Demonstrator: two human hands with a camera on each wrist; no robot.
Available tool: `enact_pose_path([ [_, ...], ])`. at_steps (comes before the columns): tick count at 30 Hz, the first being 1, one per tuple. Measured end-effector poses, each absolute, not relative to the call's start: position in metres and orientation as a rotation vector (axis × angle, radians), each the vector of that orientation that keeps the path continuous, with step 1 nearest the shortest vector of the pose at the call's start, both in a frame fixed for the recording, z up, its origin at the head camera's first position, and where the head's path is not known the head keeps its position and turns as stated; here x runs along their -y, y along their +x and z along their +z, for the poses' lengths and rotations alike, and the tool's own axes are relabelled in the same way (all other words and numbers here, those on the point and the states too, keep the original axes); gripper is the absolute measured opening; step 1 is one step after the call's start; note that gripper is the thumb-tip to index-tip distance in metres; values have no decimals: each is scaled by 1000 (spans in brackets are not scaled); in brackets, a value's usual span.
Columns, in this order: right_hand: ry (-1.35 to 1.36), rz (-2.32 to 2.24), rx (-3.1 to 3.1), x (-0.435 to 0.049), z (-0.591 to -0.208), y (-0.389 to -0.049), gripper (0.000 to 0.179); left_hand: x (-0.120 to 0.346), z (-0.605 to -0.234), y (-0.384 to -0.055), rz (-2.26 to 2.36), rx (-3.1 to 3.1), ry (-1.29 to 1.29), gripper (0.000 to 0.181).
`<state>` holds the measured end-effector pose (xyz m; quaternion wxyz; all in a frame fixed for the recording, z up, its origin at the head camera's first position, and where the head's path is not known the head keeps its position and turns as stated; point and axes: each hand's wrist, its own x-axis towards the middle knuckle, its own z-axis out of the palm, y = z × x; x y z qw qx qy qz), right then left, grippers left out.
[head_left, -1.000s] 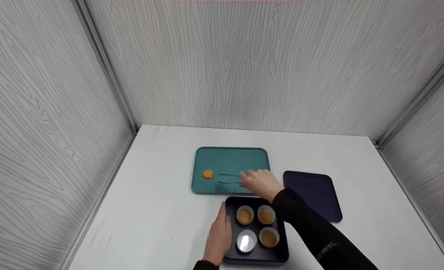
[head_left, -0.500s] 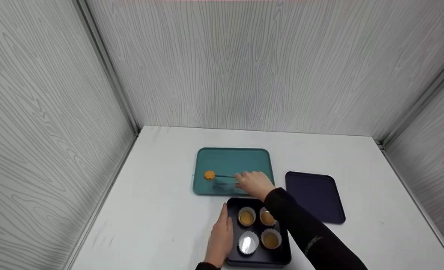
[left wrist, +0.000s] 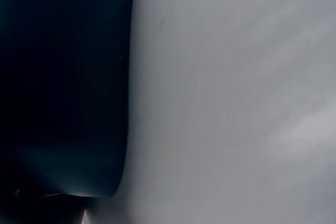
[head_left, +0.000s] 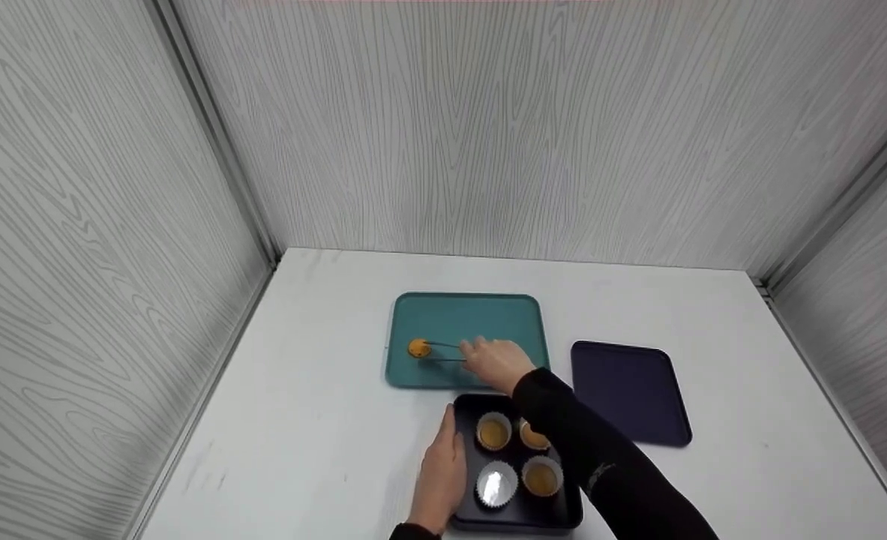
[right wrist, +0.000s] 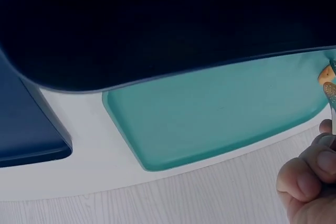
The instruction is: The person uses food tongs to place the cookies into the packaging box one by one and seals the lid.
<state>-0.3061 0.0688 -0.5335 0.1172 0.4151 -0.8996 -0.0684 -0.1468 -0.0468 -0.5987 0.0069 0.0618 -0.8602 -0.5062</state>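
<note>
My right hand grips a pair of thin metal tongs over the teal tray. Their two tips reach a small round orange-brown cookie with dark specks, near the tray's left side. In the right wrist view the tips overlap the cookie beside curled fingers. My left hand rests with straight fingers along the left wall of a deep dark baking pan. Inside stand white paper baking cups: the front left one shows a shiny white bottom, while others hold golden-brown contents.
A flat dark purple tray lies to the right of the pan and teal tray, all on a white table. Wood-grain panels rise behind and at both sides. My right sleeve crosses over the pan's right part.
My right hand has moved left with the tongs, bringing their tips from beside the cookie to it. The left hand stays at the pan.
</note>
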Motion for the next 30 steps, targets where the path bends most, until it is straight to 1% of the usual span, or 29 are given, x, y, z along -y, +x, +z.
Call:
enact_pose_path([
  [3,1222,-219,2657,-66,-533,-305,33,47,-598,-147,-1583,2689,183,53],
  [8,1215,-236,2634,-64,-535,-303,28,47,-598,-146,-1569,2692,158,53],
  [20,1228,-303,2526,-73,-535,-301,19,48,-600,-147,-1603,2679,182,54],
  [25,1194,-259,2573,-77,-534,-302,25,48,-598,-147,-1602,2681,190,54],
  [30,1126,-82,2659,-75,-531,-304,32,47,-598,-148,-1608,2686,196,54],
])
